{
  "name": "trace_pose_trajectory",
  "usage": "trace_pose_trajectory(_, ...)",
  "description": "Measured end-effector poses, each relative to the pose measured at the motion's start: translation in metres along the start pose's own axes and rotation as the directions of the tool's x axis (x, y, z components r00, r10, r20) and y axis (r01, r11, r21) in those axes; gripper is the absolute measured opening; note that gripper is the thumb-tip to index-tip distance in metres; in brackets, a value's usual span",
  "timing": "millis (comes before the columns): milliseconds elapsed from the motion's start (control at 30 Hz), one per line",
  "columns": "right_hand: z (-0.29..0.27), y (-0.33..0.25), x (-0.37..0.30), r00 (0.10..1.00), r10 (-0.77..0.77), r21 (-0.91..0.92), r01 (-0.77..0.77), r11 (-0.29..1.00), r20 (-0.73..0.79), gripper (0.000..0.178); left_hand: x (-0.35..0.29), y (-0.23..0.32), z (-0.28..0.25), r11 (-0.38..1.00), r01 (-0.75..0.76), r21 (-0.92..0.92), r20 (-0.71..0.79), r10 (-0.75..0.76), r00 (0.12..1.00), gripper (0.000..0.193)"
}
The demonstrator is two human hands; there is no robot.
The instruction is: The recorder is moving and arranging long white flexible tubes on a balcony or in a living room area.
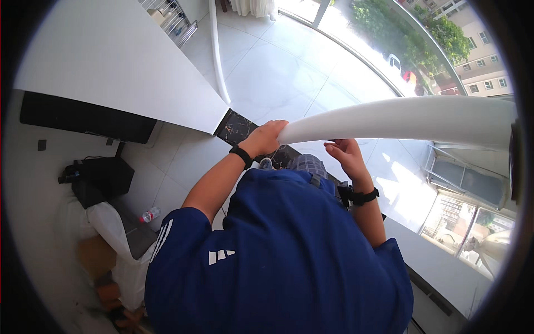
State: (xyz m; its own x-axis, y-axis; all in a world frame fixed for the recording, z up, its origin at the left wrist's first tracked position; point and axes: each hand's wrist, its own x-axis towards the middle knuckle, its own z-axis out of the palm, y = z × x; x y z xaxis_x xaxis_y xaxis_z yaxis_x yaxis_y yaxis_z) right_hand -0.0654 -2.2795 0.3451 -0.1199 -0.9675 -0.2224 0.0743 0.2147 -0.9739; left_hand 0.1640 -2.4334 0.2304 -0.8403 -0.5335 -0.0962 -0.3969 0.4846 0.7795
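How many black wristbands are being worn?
2: one black wristband at the wrist of the left hand, the other at the right hand's wrist.

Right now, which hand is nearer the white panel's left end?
Left: the left hand is at that end of the white panel; the right hand is farther right.

White three-bar logo (221, 255) (blue shirt (300, 250))

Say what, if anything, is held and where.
Left hand is at the left end of the long white piece; grip or touch can't be told. Right hand is by its lower edge, hold unclear.
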Motion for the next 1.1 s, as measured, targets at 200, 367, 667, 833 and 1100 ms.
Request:
trace_pose_trajectory(200,-0.085,-0.037,0.113,0.956,-0.174,0.02,0.184,0.983,-0.235,0.054,0.183,-0.017,-0.074,0.989,-0.123,0.082,-0.052,0.127,0.991,0.057)
trace_pose_trajectory(367,-0.133,-0.08,0.269,0.919,-0.169,0.046,0.198,0.979,-0.356,0.044,0.294,-0.088,-0.16,0.98,-0.001,0.198,-0.095,0.02,0.995,0.057)
trace_pose_trajectory(667,-0.103,-0.22,0.644,0.945,-0.324,0.094,0.318,0.943,0.047,0.051,0.386,-0.218,-0.348,0.945,0.316,0.088,-0.523,-0.226,0.822,0.056)
trace_pose_trajectory(833,-0.033,-0.268,0.805,0.895,-0.423,0.152,0.403,0.902,0.142,0.057,0.428,-0.299,-0.419,0.913,0.408,-0.005,-0.669,-0.306,0.677,0.054)
trace_pose_trajectory(1100,0.008,-0.327,1.033,0.926,-0.361,-0.023,0.366,0.931,0.105,0.047,0.521,-0.409,-0.561,0.883,0.47,0.014,-0.579,-0.376,0.723,0.059)
